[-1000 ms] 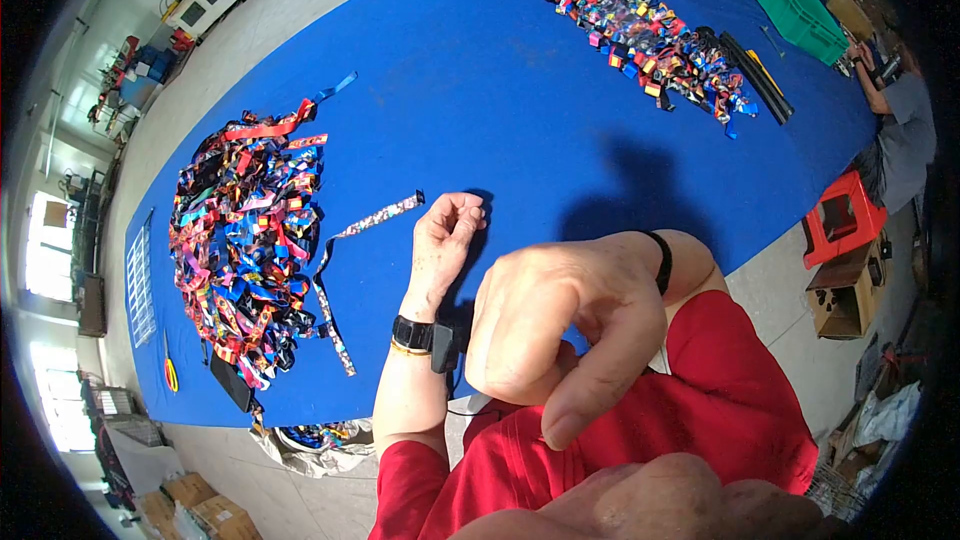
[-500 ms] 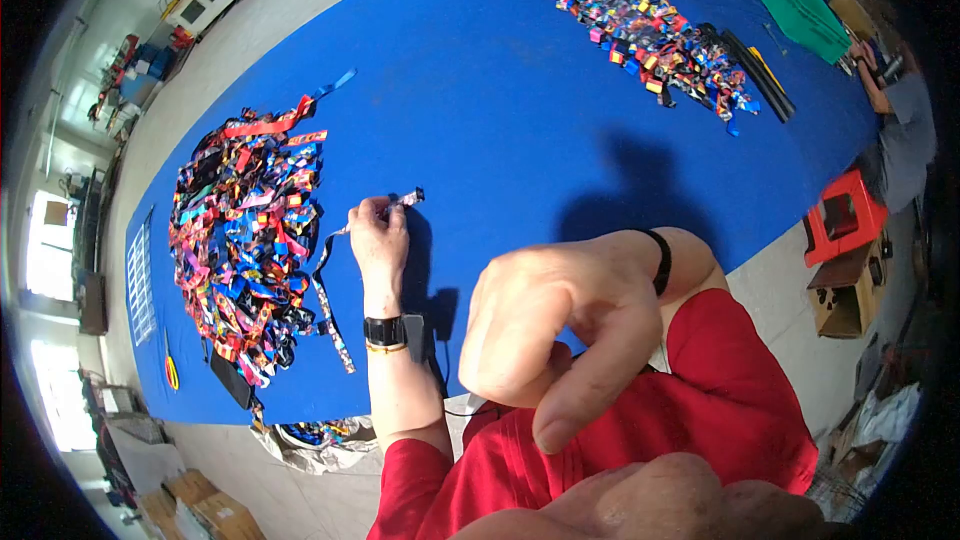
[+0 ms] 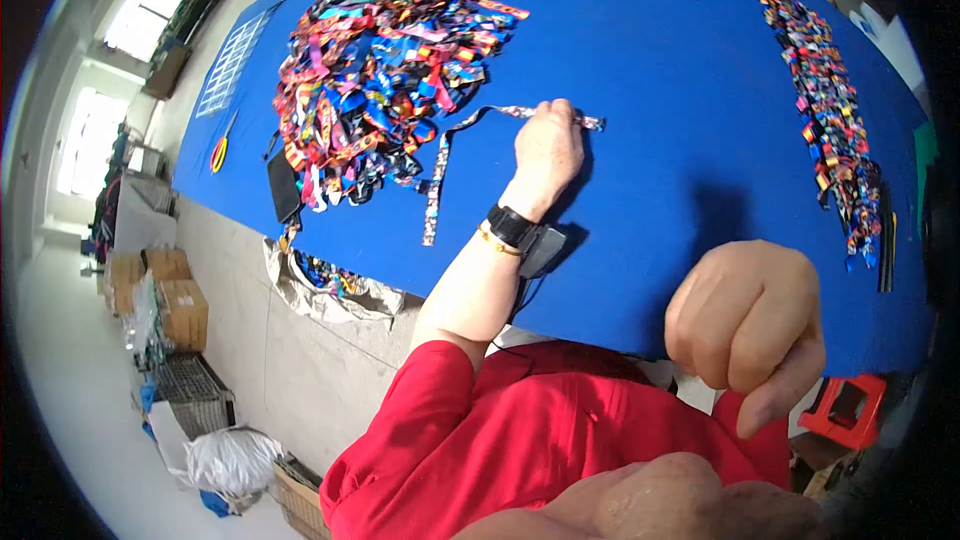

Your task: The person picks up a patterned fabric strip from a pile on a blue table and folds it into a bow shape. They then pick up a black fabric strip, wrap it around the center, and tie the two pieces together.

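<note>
My left hand (image 3: pixel 548 145), with a black watch on its wrist, is closed on a narrow patterned strap (image 3: pixel 433 190) over the blue table (image 3: pixel 620 60). One short end of the strap sticks out right of the fingers; the longer part curves left and down beside a large heap of colourful straps (image 3: pixel 370 80). Near the camera, at the lower right, my right hand (image 3: pixel 745 325) is curled with its fingers together. Whatever it may hold is hidden.
A long row of bundled colourful straps (image 3: pixel 825 110) lies at the right. Yellow-handled scissors (image 3: pixel 219 154), a white wire grid (image 3: pixel 235 60) and a black phone-like object (image 3: pixel 284 186) lie left. A bag (image 3: pixel 335 295) hangs at the near edge. A red stool (image 3: pixel 845 410) stands lower right.
The view has turned, so the heap and table appear farther right and higher. My left hand still grips the strap. My right hand appears farther right, still curled.
</note>
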